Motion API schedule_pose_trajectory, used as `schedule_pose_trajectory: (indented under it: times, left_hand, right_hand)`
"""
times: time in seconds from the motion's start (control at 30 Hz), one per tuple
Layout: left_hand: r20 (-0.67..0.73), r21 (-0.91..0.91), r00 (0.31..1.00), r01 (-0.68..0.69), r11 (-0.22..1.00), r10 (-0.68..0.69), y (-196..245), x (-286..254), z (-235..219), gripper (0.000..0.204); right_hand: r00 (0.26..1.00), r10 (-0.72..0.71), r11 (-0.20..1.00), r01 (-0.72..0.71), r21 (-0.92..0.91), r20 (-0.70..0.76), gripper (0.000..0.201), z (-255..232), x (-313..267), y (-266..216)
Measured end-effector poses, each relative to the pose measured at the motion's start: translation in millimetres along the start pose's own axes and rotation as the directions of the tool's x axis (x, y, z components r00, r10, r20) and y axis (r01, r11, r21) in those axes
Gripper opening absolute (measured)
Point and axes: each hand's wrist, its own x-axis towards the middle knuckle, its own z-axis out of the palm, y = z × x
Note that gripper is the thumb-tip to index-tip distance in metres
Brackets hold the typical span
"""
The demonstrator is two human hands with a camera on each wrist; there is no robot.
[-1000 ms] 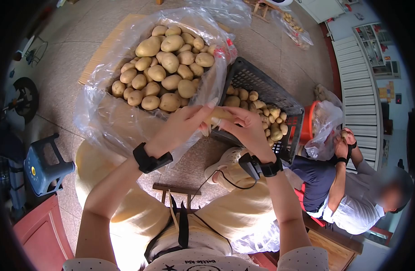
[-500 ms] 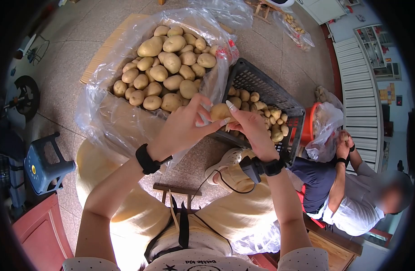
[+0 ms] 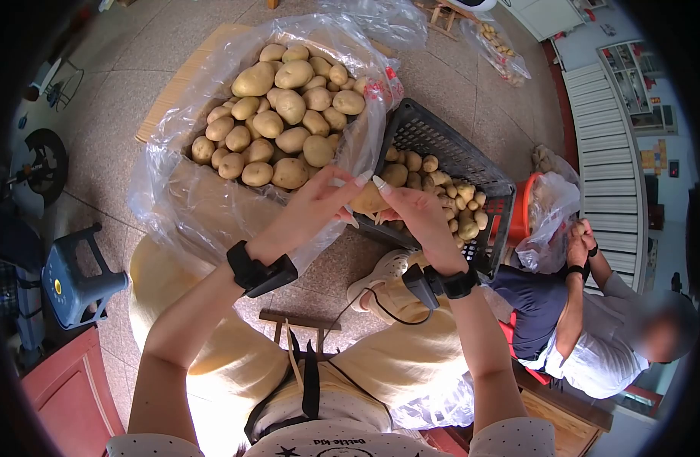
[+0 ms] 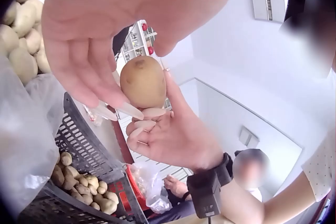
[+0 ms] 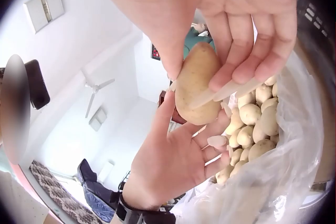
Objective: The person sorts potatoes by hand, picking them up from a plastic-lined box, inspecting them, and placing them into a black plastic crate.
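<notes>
One yellow-brown potato [image 3: 367, 199] is held up between both hands, over the gap between the potato box and the black crate. My left hand [image 3: 317, 207] pinches its left side with thumb and fingertips. From the right, my right hand [image 3: 420, 217] grips it, the thumb on top and the long-nailed fingers around it. A dark spot marks the end of the potato [image 4: 140, 79] in the left wrist view. The right wrist view shows the potato [image 5: 198, 79] lengthwise, with the right hand's fingers curled over it and the left hand [image 5: 170, 155] beneath.
A box lined with clear plastic [image 3: 190, 206] is heaped with large potatoes [image 3: 289, 107]. Right of it, a black perforated crate [image 3: 441, 126] holds smaller ones [image 3: 460, 199]. Beyond stand a red bucket [image 3: 523, 206] and a seated person [image 3: 586, 327]. A blue stool [image 3: 76, 274] is at left.
The potato has been turned between the hands. The left fingers loosened from it half a second ago, with the potato in the right hand, and now the left thumb and fingers are back on it.
</notes>
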Motion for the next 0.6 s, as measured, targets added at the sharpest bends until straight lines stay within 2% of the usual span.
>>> schedule_pose_trajectory:
  times: [0.13, 0.2, 0.23, 0.3, 0.4, 0.6]
  left_hand:
    - [0.015, 0.012, 1.0, -0.004, 1.0, 0.004, -2.6, 0.4, -2.4, 0.04]
    - [0.026, 0.028, 0.995, 0.1, 0.995, -0.101, 0.0, 0.6, -4.0, 0.046]
    - [0.026, 0.028, 0.995, 0.1, 0.995, -0.101, 2.1, 0.5, -3.9, 0.046]
    - [0.007, -0.013, 0.972, 0.236, 0.972, -0.235, 7.4, -0.3, -3.4, 0.049]
    - [-0.021, 0.052, 0.972, 0.233, 0.971, -0.233, 10.7, -1.7, -3.7, 0.049]
    - [-0.012, 0.012, 0.975, 0.221, 0.975, -0.221, 12.6, -0.2, -8.9, 0.048]
  right_hand:
    - [1.0, -0.023, 0.999, 0.023, 0.026, 0.004, 0.044, 3.0, -2.0, -3.9]
    - [0.999, 0.039, 0.999, -0.038, 0.027, -0.007, 0.045, 3.5, -2.2, -6.5]
    - [0.999, 0.039, 0.999, -0.038, 0.027, -0.008, 0.045, 3.3, -1.9, -5.9]
    - [1.0, 0.023, 1.0, -0.023, 0.021, -0.015, 0.044, 2.3, -1.0, -3.5]
    - [1.0, -0.019, 0.999, 0.018, -0.05, -0.004, 0.042, -1.5, 1.4, -0.7]
    - [0.995, -0.088, 0.996, 0.088, -0.002, -0.057, 0.038, 1.0, -3.7, -5.5]
